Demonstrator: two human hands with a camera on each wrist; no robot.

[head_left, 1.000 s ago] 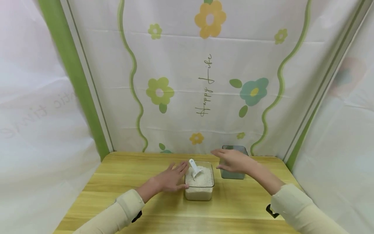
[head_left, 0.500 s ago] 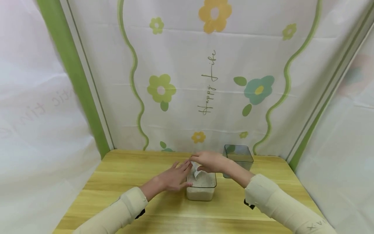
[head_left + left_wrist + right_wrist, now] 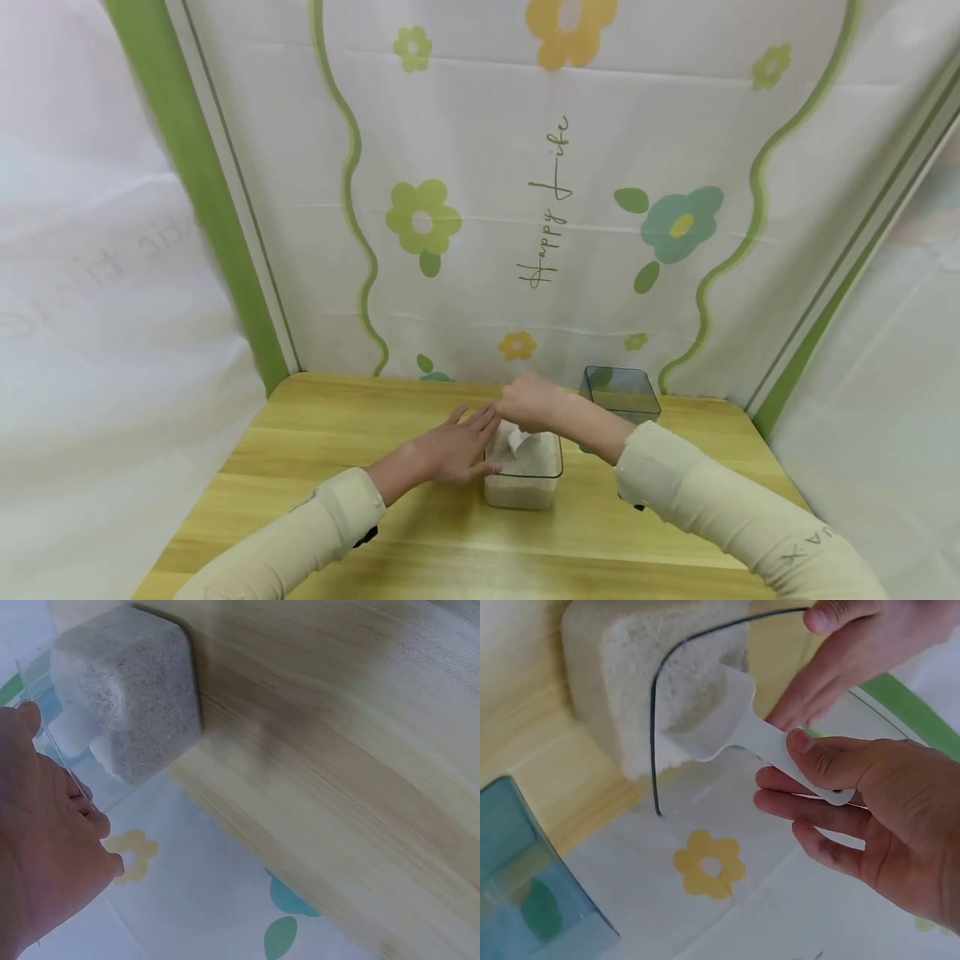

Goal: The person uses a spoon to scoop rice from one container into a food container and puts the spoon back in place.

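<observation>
A clear square container (image 3: 522, 493) holds pale, rice-like grains (image 3: 694, 682) and stands on the wooden table. My left hand (image 3: 459, 450) rests against its left side, fingers fairly straight along the wall and thumb at the front-left rim. Over the container, my right hand (image 3: 531, 404) pinches the handle of a white scoop (image 3: 769, 746) between thumb and fingers. The scoop's bowl (image 3: 716, 720) tilts down at the grains inside the rim. In the head view the right hand hides the scoop's handle.
A bluish-grey transparent container (image 3: 622, 390) stands behind and to the right, partly hidden by my right forearm. The wooden table (image 3: 420, 550) ends at a white flowered curtain (image 3: 480, 250) at the back, with curtains on both sides.
My right hand has moved left from in front of the bluish-grey container to the scoop, and its fingers have closed on the handle. The left hand stays at the grain container's side.
</observation>
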